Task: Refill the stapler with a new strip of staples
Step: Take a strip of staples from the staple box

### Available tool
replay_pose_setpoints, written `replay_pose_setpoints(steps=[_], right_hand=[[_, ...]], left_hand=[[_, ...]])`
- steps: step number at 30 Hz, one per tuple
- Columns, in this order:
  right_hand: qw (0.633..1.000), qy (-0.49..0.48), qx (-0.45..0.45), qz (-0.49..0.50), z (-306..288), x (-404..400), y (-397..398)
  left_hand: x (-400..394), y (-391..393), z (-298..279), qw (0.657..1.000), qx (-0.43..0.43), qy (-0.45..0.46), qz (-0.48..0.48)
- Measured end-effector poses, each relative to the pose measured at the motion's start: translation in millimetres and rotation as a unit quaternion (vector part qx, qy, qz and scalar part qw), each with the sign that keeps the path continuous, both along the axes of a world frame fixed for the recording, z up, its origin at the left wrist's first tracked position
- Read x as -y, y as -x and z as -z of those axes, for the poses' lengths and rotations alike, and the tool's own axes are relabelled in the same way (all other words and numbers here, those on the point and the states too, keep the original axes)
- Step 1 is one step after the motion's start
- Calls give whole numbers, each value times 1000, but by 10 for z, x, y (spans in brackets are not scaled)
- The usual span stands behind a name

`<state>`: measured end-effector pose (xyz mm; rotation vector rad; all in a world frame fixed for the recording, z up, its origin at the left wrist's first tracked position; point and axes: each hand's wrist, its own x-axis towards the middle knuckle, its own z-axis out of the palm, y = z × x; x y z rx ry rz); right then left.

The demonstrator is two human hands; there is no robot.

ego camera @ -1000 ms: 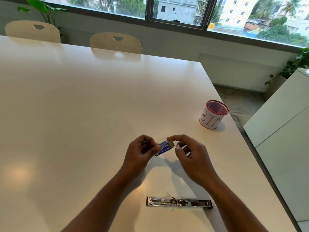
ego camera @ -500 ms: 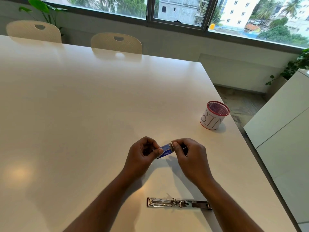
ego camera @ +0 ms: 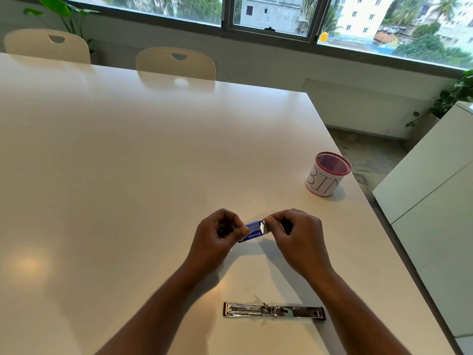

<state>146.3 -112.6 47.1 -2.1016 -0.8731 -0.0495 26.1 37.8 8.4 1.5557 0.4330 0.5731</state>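
A small blue staple box (ego camera: 252,233) is held above the white table (ego camera: 128,162). My left hand (ego camera: 217,238) grips its left end with thumb and curled fingers. My right hand (ego camera: 297,235) pinches the grey flap at its right end. The metal stapler (ego camera: 274,310) lies folded out flat on the table, nearer to me than both hands, with its staple channel exposed. No staple strip is visible outside the box.
A red-rimmed mesh cup labelled BIN (ego camera: 327,175) stands at the right near the table edge. Two cream chairs (ego camera: 176,64) sit at the far side. A white cabinet (ego camera: 435,188) stands right of the table.
My right hand has closed in on the box's right end and now pinches the flap. Both hands have shifted slightly toward each other. The stapler has not moved.
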Motion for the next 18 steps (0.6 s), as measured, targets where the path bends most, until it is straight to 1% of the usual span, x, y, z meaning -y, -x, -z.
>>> replay_pose_setpoints(steps=[3, 6, 8, 11, 14, 16, 18], right_hand=[[1000, 3, -19, 6, -6, 15, -37], [1000, 2, -16, 14, -6, 28, -87], [1000, -3, -13, 10, -20, 29, -80], [1000, -20, 10, 18, -59, 39, -17], [997, -42, 65, 8, -86, 86, 84], [994, -14, 104, -25, -88, 101, 161], [988, 54, 138, -48, -72, 95, 210]], left_hand=[[-14, -5, -14, 1000, -2, -2, 8], [-18, 1, -20, 1000, 0, 9, 19], [-11, 0, -23, 1000, -5, 0, 28], [-2, -15, -13, 999, -15, -22, 31], [1, -23, 3, 998, -24, -47, 24], [-6, -25, 14, 998, -25, -54, 21], [-10, -25, 35, 998, -24, -61, 24]])
